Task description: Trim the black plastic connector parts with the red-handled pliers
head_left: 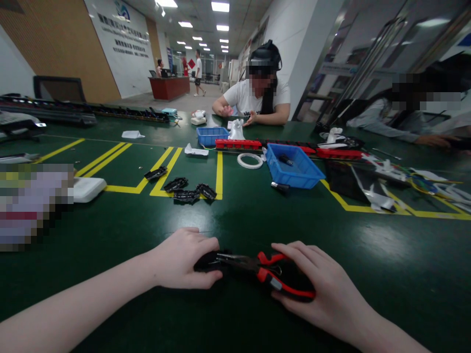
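Red-handled metal pliers (263, 275) point left
Half-curled right hand (324, 284) grips them; left hand (184, 257) pinches small black part (206, 263) at their tips.

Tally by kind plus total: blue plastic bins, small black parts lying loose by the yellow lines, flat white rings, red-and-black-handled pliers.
Blue plastic bins: 2
Small loose black parts: 4
Flat white ring: 1
Red-and-black-handled pliers: 1
Total: 8

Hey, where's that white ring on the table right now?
In the head view, the white ring lies just left of the larger blue bin, on the near side of the red strip.
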The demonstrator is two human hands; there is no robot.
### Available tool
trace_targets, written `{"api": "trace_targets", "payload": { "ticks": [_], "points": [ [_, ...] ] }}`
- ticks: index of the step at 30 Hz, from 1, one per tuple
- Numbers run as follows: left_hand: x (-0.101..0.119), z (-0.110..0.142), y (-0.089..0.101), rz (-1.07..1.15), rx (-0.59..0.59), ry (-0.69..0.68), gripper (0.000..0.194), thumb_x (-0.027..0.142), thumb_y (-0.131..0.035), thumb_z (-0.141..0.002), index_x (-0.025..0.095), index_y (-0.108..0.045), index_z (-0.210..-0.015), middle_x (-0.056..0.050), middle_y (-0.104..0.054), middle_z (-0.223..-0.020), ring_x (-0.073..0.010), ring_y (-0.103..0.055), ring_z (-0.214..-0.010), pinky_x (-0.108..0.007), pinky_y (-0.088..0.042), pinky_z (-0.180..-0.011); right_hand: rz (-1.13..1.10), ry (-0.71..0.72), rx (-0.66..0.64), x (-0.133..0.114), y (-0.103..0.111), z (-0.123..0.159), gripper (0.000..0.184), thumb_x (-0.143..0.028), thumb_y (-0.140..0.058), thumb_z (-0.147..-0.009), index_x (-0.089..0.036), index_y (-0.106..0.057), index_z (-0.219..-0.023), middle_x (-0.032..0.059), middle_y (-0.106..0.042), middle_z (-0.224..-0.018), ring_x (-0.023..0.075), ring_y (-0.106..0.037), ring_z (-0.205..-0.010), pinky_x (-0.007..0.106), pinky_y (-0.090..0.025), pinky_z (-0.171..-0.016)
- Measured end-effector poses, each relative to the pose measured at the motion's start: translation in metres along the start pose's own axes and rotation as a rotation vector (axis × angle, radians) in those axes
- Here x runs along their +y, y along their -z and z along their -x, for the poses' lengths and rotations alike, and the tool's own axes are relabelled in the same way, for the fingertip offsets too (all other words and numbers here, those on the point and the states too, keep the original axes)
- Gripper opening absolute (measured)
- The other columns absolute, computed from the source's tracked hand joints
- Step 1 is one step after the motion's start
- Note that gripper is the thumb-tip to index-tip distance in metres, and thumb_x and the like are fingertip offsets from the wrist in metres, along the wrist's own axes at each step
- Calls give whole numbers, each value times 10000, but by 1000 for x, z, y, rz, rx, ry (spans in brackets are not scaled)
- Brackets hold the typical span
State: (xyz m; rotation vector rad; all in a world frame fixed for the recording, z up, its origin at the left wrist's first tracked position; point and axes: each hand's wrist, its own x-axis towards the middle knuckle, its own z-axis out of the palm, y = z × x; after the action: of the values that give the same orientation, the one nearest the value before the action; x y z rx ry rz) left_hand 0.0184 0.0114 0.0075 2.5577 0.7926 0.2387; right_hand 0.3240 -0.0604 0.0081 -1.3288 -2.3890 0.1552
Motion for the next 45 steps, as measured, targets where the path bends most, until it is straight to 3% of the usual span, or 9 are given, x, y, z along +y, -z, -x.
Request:
{"api": "trace_targets", "payload": {
  "ticks": [6, 10, 24, 32, 39, 45],
  "points": [
    [1, 0, 0, -6, -18, 7, 239, 429, -585, -870, 190, -593, -890, 14, -649, -751, -167, -605, -650, -312, -427, -664, -55, -61, -95, -3, 2, -2, 602, -344, -739, -748, -276, -493, -1293, 47, -664, -1105, 198, -653, -888, 330, -551, -725],
    [1, 0, -1, -15, -18, -14, 234, 420, -594, -854, 191, -584, -902, 19, -644, -742, -168, -601, -649, -321, -425, -685, -57, -63, -139, -5, 4, -2, 581, -361, -732, -740, -256, -517, -1269, 65, -677, -1094, 225, -648, -920, 375, -537, -779],
    [0, 0, -2, -24, -14, -34, 220, 408, -608, -859, 196, -582, -912, 27, -647, -754, -163, -605, -654, -309, -408, -677, -63, -64, -151, -4, 4, -1, 564, -374, -718, -743, -263, -522, -1260, 58, -682, -1083, 215, -640, -887, 378, -530, -777],
    [0, -1, 0, -13, -15, -37, 246, 435, -561, -890, 190, -578, -888, 24, -635, -731, -161, -590, -630, -317, -421, -676, -46, -27, -99, -1, 1, -1, 633, -346, -726, -745, -281, -465, -1318, 51, -654, -1150, 201, -653, -917, 341, -563, -754],
    [0, -1, -1, -42, -23, -34, 257, 445, -557, -886, 188, -571, -887, 14, -633, -736, -177, -599, -649, -323, -414, -668, 0, 39, 24, 1, -3, 0, 627, -311, -688, -761, -265, -461, -1344, 99, -521, -1391, 241, -628, -1134, 370, -569, -891],
    [-1, -1, -1, -38, -30, -27, 289, 480, -588, -885, 192, -578, -901, 13, -644, -750, -173, -605, -665, -311, -415, -684, 15, 44, 21, 2, -3, 2, 652, -307, -692, -761, -264, -449, -1364, 92, -531, -1399, 241, -617, -1172, 376, -568, -925]
  ]
}}
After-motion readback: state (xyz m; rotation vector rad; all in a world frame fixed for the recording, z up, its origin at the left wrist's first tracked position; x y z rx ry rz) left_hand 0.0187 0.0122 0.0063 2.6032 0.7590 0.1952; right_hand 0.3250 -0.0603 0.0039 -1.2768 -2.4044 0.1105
